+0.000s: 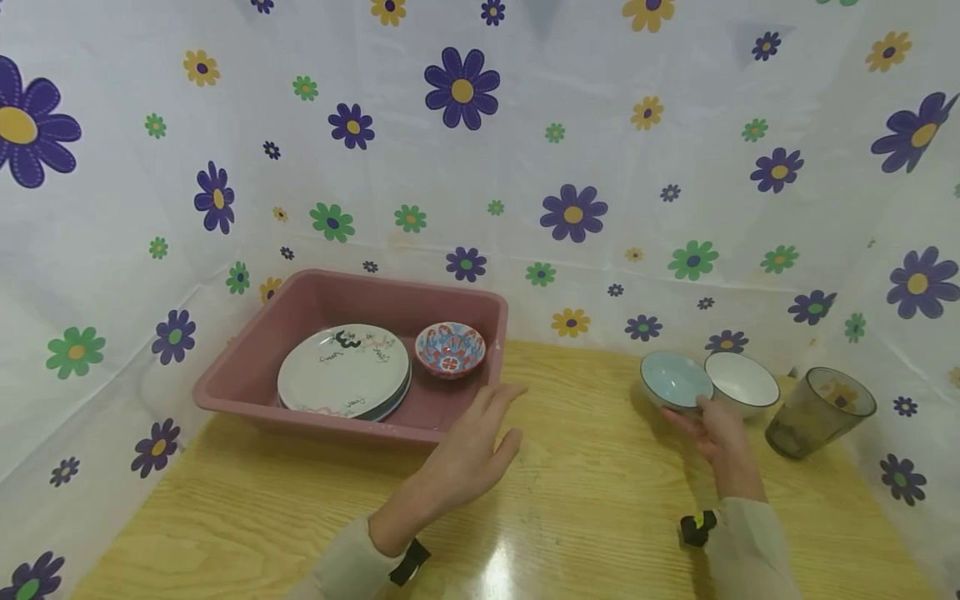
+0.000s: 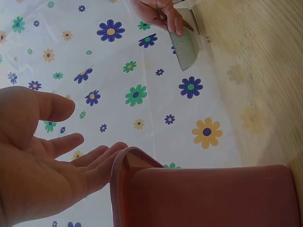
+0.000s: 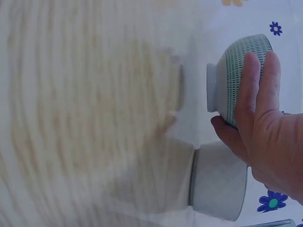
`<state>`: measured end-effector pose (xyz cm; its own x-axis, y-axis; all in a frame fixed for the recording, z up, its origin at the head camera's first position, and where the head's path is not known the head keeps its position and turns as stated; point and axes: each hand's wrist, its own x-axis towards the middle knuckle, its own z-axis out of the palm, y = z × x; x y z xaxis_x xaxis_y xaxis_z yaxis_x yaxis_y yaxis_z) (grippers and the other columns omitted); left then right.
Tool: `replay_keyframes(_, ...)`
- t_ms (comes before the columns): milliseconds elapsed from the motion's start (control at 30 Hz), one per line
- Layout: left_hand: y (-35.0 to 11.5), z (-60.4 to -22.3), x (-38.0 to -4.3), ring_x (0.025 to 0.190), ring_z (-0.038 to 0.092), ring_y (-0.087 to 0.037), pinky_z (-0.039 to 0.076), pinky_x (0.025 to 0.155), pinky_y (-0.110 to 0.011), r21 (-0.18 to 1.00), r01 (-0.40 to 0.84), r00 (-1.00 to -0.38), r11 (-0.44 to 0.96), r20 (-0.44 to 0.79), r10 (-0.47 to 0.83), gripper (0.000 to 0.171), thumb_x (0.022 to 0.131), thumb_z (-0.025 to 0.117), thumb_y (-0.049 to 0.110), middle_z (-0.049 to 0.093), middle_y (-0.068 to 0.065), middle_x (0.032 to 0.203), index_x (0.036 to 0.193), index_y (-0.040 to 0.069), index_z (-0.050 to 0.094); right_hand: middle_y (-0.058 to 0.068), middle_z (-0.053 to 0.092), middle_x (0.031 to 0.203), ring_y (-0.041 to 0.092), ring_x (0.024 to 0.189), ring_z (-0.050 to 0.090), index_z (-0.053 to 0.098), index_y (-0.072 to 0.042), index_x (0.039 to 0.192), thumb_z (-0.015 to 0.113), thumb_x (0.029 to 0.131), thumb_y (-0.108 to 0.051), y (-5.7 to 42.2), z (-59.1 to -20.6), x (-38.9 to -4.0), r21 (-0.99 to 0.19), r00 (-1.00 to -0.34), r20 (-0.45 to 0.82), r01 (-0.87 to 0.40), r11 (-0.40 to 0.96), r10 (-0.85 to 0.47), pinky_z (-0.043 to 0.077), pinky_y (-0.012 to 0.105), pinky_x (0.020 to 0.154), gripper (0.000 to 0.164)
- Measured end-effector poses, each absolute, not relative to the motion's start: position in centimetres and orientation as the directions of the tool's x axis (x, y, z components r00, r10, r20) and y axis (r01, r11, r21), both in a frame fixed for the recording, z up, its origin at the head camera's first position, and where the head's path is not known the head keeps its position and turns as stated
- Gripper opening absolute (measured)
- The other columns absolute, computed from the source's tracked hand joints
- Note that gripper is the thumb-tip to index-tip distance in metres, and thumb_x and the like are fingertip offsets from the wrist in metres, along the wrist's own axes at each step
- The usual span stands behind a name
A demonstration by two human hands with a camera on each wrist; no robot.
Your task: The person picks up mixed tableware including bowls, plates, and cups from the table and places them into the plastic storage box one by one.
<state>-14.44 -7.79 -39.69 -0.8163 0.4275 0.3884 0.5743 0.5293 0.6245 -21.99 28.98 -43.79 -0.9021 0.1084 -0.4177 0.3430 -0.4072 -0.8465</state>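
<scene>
My right hand [image 1: 722, 433] grips a light blue bowl [image 1: 675, 377] by its near side, thumb at the rim and fingers on the outside. In the right wrist view this bowl [image 3: 241, 71] shows a green patterned outside and is held off the table. Just right of it a white bowl [image 1: 742, 380] stands on the table. My left hand [image 1: 468, 454], fingers extended, is at the near right corner of a pink basin [image 1: 315, 425]; it holds nothing. Inside the basin lie stacked white plates [image 1: 345, 371] and a red and blue patterned bowl [image 1: 451, 350].
A tinted drinking glass [image 1: 819, 414] stands at the right of the wooden table [image 1: 585, 467]. Behind and on both sides hangs a white flowered sheet [image 1: 525, 158].
</scene>
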Motion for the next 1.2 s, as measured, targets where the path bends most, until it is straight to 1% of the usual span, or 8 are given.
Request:
replay_keyframes(167,-7.4,-39.6,-14.7,0.137,0.041,-0.025,0.040,0.110,-0.045,0.662,0.550,-0.830,0.510,0.362,0.425,0.055,0.097,0.057,0.011,0.042,-0.013,0.147,0.149,0.009,0.036,0.021,-0.007,0.163,0.014,0.079,0.070,-0.011,-0.014,0.158,0.016,0.102,-0.004,28.6,-43.2,-21.7,-0.878,-0.932,-0.352,0.295,-0.377,0.091,0.054,0.029,0.092,0.063)
replay_keyframes(300,-7.0,-39.5,-15.0,0.134,0.044,-0.025,0.044,0.106,-0.046,0.713,0.501,-0.850,0.491,0.299,0.433,0.057,0.100,0.053,0.017,0.037,-0.010,0.151,0.152,0.012,0.031,0.022,-0.003,0.163,0.015,0.079,0.071,-0.007,-0.013,0.159,0.017,0.101,-0.001,28.1,-42.5,-21.3,-0.889,-0.945,-0.319,0.273,-0.369,0.069,0.055,0.029,0.089,0.063)
replay_keyframes(400,-6.5,-39.3,-15.3,0.131,0.048,-0.028,0.048,0.101,-0.046,0.765,0.460,-0.862,0.451,0.262,0.434,0.058,0.101,0.052,0.019,0.035,-0.010,0.153,0.154,0.012,0.028,0.023,0.005,0.160,0.016,0.081,0.071,-0.006,-0.012,0.159,0.018,0.103,-0.004,27.8,-42.0,-21.0,-0.892,-0.951,-0.304,0.266,-0.365,0.050,0.055,0.029,0.089,0.062)
replay_keyframes(600,-5.6,-39.4,-15.9,0.125,0.053,-0.030,0.051,0.096,-0.043,0.834,0.407,-0.869,0.374,0.228,0.439,0.058,0.101,0.050,0.016,0.036,-0.014,0.152,0.154,0.008,0.027,0.021,0.028,0.141,0.015,0.084,0.071,-0.006,-0.005,0.158,0.020,0.106,-0.009,27.3,-41.2,-20.4,-0.930,-0.967,-0.253,0.235,-0.281,0.029,0.055,0.029,0.089,0.059)
replay_keyframes(867,-4.1,-39.8,-16.4,0.118,0.058,-0.024,0.054,0.089,-0.032,0.884,0.336,-0.891,0.326,0.186,0.413,0.059,0.100,0.049,0.020,0.038,-0.012,0.151,0.154,0.011,0.027,0.028,0.025,0.142,0.015,0.082,0.072,-0.003,0.001,0.157,0.022,0.107,-0.013,26.5,-39.9,-19.1,-0.964,-0.983,-0.182,0.182,-0.195,-0.019,0.057,0.028,0.085,0.057)
replay_keyframes(933,-3.8,-39.9,-16.5,0.116,0.060,-0.025,0.054,0.087,-0.032,0.889,0.328,-0.895,0.319,0.184,0.406,0.059,0.100,0.050,0.020,0.040,-0.014,0.150,0.154,0.010,0.028,0.024,0.033,0.136,0.016,0.081,0.072,0.000,0.002,0.157,0.025,0.107,-0.013,26.4,-39.7,-18.7,-0.971,-0.986,-0.162,0.167,-0.174,-0.039,0.057,0.027,0.083,0.057)
replay_keyframes(1067,-3.2,-40.2,-16.9,0.113,0.062,-0.028,0.054,0.088,-0.035,0.902,0.309,-0.900,0.301,0.175,0.399,0.059,0.100,0.050,0.019,0.041,-0.017,0.148,0.153,0.009,0.028,0.007,0.052,0.118,0.016,0.082,0.072,0.005,0.002,0.157,0.031,0.108,-0.015,26.1,-39.2,-18.1,-0.980,-0.989,-0.130,0.139,-0.144,-0.073,0.058,0.026,0.081,0.058)
replay_keyframes(1200,-2.5,-40.4,-17.4,0.115,0.063,-0.029,0.053,0.093,-0.041,0.919,0.273,-0.909,0.286,0.149,0.390,0.059,0.101,0.051,0.022,0.041,-0.018,0.149,0.154,0.010,0.027,-0.002,0.061,0.108,0.018,0.083,0.073,0.007,0.004,0.157,0.035,0.108,-0.017,25.9,-38.9,-17.7,-0.985,-0.989,-0.097,0.112,-0.134,-0.114,0.058,0.026,0.079,0.059)
